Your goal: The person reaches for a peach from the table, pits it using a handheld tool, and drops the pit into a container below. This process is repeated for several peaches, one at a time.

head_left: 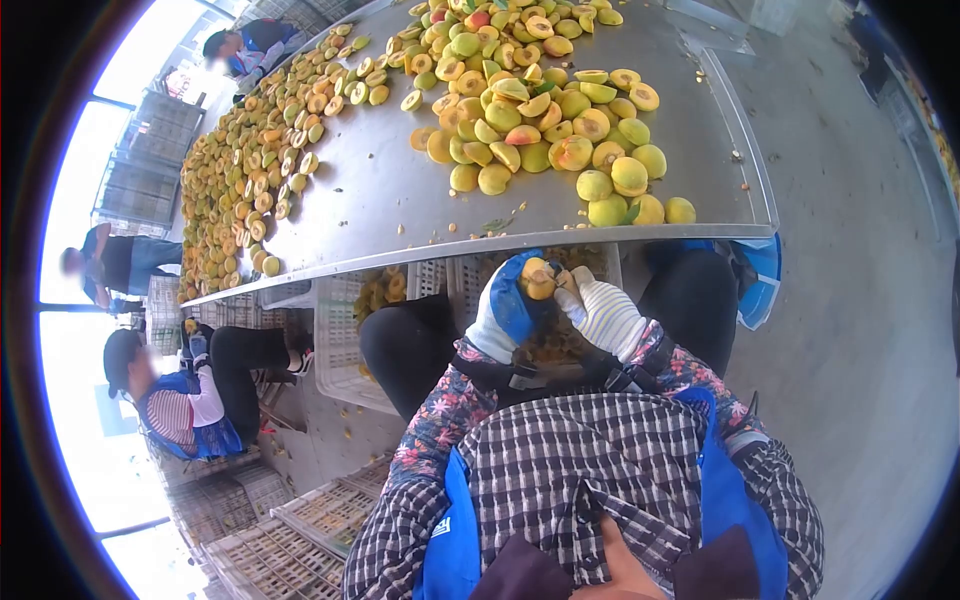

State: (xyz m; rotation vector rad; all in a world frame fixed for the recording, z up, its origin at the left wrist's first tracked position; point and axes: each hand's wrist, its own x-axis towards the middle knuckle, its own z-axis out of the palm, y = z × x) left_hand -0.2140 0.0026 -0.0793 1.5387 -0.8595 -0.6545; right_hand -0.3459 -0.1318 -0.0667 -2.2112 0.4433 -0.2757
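My left hand (507,308), in a white and blue glove, is closed around a yellow fruit (538,280) just below the metal table's front edge. My right hand (606,312), in a striped white glove, touches the fruit's right side with its fingers pinched together. Whatever sits between those fingertips is too small to make out. Beyond my hands, whole and halved fruits (540,110) lie heaped on the metal table (400,205). Under my hands, a crate of fruit pieces (565,345) is partly hidden.
More halved fruits (255,150) cover the table's left side. A white crate (340,335) stands left of my knees. A seated person (185,400) works at the left, with two others farther back. Stacked crates (290,540) fill the lower left.
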